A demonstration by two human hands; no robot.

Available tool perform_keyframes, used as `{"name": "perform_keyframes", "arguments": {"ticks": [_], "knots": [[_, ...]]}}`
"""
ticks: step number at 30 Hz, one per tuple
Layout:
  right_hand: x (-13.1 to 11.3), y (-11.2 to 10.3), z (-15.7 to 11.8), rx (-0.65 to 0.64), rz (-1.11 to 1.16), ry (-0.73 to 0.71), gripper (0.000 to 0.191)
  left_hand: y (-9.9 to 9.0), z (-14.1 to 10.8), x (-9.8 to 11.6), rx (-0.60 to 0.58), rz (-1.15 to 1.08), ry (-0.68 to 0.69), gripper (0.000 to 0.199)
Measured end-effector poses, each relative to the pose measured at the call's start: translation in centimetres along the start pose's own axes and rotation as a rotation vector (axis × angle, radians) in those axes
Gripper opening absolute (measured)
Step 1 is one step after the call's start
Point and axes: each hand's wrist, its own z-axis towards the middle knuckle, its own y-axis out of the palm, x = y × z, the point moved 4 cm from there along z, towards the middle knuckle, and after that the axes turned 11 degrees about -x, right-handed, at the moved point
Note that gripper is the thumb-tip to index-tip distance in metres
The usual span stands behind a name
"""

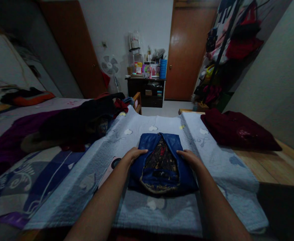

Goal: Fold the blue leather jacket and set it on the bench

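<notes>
A folded blue leather-look jacket (187, 179) lies on a light blue blanket (157, 122) in front of me. Its open front shows a dark patterned lining with a small red mark, and a dark label sits near the pale-edged collar at the near end. My left hand (135, 154) grips the jacket's left edge, thumb on top. On the opposite edge, my right hand (189, 157) holds it the same way. The other fingers of both hands are mostly hidden at the sides of the jacket. Beside my left forearm lies a pink phone-like object (112, 167) with a round dark part, partly covered by the arm.
A folded maroon garment (239, 130) lies on the wooden surface (270, 164) at right. Dark clothes (76, 117) are heaped on the bed at left. Farther back stand a fan (110, 65), a dark cabinet (145, 90) and a wooden door (187, 53).
</notes>
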Motion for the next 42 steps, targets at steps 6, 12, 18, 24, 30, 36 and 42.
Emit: {"name": "perform_keyframes", "arguments": {"ticks": [6,12,18,24,30,36,42], "knots": [[-0.9,0.8,-1.6,-0.034,0.058,0.042,0.033,0.4,0.3,0.4,-0.021,-0.017,0.241,0.074],[-0.6,1.1,-1.7,-0.034,0.179,0.013,0.028,0.8,0.1,0.6,-0.062,0.052,0.327,0.081],[-1.3,1.5,-2.3,-0.073,0.323,-0.026,0.025,0.7,-0.1,2.1,-0.011,0.083,0.329,0.071],[-1.8,2.8,-5.1,-0.053,0.52,-0.071,0.022,-0.3,-0.5,6.3,0.053,0.328,0.309,0.06],[-2.6,5.8,-8.8,-0.092,0.764,-0.195,0.024,-0.6,1.2,11.6,-0.046,0.781,0.414,0.043],[-3.0,9.4,-12.7,-0.286,0.899,-0.261,0.032,0.6,2.6,15.2,-0.155,1.0,0.374,0.039],[-1.1,11.6,-13.6,-0.432,0.867,-0.25,0.045,2.6,4.6,16.9,-0.196,1.186,0.352,0.035]]}}
